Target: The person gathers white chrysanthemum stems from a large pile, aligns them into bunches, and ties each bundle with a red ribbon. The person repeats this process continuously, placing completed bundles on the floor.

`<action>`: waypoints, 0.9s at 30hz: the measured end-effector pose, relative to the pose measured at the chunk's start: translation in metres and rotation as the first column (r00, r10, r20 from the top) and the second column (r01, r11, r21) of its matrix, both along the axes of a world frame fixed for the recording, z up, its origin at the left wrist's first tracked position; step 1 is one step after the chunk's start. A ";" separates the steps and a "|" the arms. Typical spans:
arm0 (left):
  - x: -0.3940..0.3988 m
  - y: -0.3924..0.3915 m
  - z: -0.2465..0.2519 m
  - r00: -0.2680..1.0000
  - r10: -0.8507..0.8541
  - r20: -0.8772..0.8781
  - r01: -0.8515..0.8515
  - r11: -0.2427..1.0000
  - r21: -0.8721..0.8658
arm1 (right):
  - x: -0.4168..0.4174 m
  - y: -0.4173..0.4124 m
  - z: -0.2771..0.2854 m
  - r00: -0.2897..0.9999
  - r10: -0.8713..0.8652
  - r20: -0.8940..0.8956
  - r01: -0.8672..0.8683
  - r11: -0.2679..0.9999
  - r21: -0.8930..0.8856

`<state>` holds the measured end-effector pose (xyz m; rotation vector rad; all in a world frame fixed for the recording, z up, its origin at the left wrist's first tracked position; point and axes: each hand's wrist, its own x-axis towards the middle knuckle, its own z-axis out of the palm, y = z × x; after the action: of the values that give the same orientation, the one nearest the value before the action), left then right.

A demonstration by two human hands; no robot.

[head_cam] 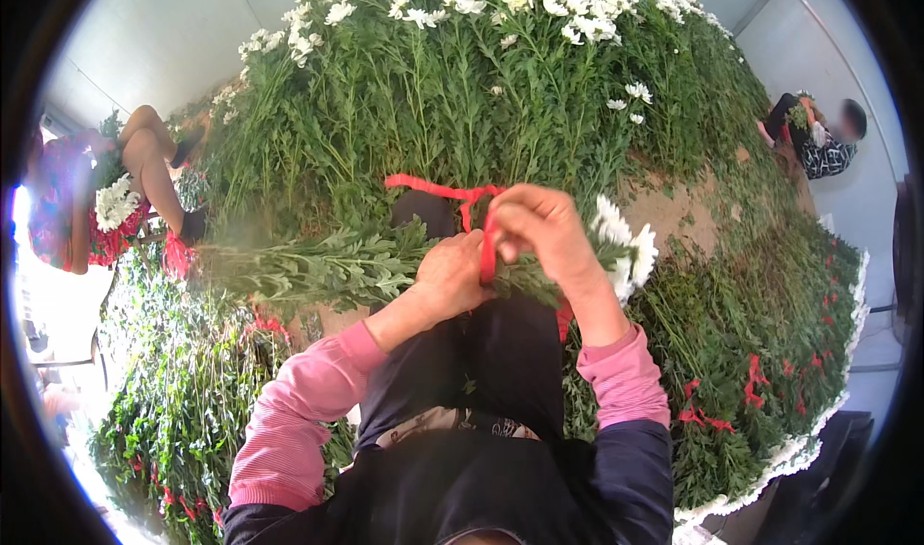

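Across my lap lies a bunch of leafy chrysanthemum stems (346, 263), its white blooms (634, 256) at the right end. My left hand (451, 271) is closed around the stems near the middle of the bunch. A red ribbon (489, 253) stands upright against the bunch, right beside my left hand. My right hand (538, 227) pinches the ribbon's upper part between bent fingers. Its loose end reaches left above my knee (424, 212). Under the hands, the ribbon's path around the stems is hidden.
A heap of white chrysanthemums (447, 90) fills the far side. Bunches tied with red ribbon lie at the right (751, 401) and left (195, 415). One seated person (79, 191) holds flowers at the left; another person (826, 141) sits far right. Cardboard-coloured floor (675, 206) shows among the leaves.
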<state>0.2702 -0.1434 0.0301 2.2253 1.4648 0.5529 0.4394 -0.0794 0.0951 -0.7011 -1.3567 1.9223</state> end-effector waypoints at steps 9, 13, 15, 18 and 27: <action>0.016 -0.007 0.005 0.994 0.038 -0.102 -0.018 0.982 0.187 | -0.021 0.051 -0.053 0.650 -0.128 0.749 -0.430 0.750 0.502; 0.033 -0.008 -0.002 0.991 0.071 -0.112 -0.056 0.990 0.129 | -0.056 0.065 -0.049 0.916 -0.161 0.367 0.133 0.986 0.101; 0.034 -0.007 -0.001 0.993 0.077 -0.092 -0.069 0.994 0.086 | -0.038 0.101 -0.063 0.902 -0.403 0.155 0.412 0.911 -0.029; 0.027 -0.008 -0.002 0.996 0.057 -0.071 -0.048 0.990 0.130 | -0.009 0.127 -0.073 0.761 -0.645 -0.070 0.584 0.728 -0.358; 0.016 -0.005 -0.022 0.981 0.024 -0.193 0.024 0.969 0.244 | -0.032 0.022 -0.052 0.628 -0.234 0.743 -0.351 0.766 0.538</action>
<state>0.2862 -0.1487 0.0084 2.5342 1.5648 0.5558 0.4071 -0.0577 0.0427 -1.1935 -2.4495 0.9781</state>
